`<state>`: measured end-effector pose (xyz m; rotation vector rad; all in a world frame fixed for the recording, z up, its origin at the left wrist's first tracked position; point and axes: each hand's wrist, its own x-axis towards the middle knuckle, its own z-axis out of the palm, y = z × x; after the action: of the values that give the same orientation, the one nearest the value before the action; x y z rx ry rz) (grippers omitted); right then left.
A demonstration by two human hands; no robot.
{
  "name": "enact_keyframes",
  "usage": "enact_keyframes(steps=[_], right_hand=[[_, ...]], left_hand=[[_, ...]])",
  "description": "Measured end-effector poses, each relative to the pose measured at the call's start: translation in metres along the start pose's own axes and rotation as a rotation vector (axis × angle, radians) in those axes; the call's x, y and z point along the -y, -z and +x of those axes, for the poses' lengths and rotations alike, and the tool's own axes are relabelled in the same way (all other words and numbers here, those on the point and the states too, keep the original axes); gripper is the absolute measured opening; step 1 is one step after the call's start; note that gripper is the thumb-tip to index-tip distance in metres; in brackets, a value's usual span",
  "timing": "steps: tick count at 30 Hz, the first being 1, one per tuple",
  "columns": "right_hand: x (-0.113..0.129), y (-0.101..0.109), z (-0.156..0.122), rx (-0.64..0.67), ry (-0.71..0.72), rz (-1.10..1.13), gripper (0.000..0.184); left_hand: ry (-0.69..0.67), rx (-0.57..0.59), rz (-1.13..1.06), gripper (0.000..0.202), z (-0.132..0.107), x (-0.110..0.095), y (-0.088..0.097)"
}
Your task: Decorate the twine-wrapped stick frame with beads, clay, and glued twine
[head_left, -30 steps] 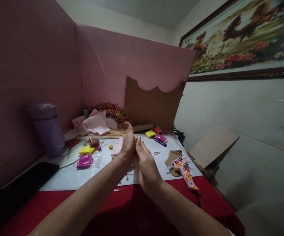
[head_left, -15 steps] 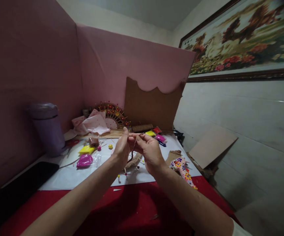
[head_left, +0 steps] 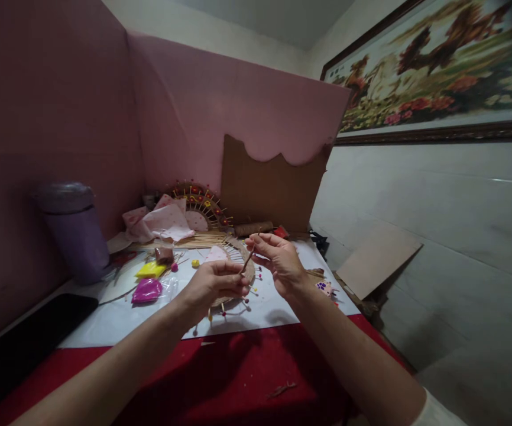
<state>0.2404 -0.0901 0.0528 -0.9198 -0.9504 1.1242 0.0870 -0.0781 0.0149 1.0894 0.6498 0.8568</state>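
Observation:
A thin brown strand (head_left: pixel 248 260) slants between my two hands above the table. Its lower end is pinched in the fingers of my left hand (head_left: pixel 216 282). Higher up and to the right, my right hand (head_left: pixel 279 260) grips the upper part between thumb and fingers, and a short tip pokes out above. Below them on white paper lies a curved, brown-rimmed piece (head_left: pixel 250 273) with ball-headed sticks round its edge and a pale dotted centre. My hands partly cover it. Whether the strand is clay or cord, I cannot tell.
A similar decorated half-round (head_left: pixel 207 204) stands at the back beside cut cardboard (head_left: pixel 269 189). To the left are yellow (head_left: pixel 150 270) and magenta packets (head_left: pixel 146 291), a purple tumbler (head_left: pixel 76 236) and a dark phone-like slab (head_left: pixel 43 331). A twisted scrap (head_left: pixel 281 389) lies on red cloth.
My hands were close together and have drawn apart, my left going lower and leftward. The strand, hanging in a curve before, now runs nearly straight between them. More of the curved piece shows.

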Motion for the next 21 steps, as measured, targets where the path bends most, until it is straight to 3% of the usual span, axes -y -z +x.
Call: enact_keyframes(steps=[9,21], right_hand=[[-0.022,0.016,0.007,0.013,-0.127,0.014,0.027],[-0.046,0.026,0.020,0.183,-0.119,-0.078,0.031]], left_hand=[[-0.109,-0.287,0.608,0.013,0.006,-0.004,0.013],[0.012,-0.233,0.567,0.014,0.022,0.001,0.024]])
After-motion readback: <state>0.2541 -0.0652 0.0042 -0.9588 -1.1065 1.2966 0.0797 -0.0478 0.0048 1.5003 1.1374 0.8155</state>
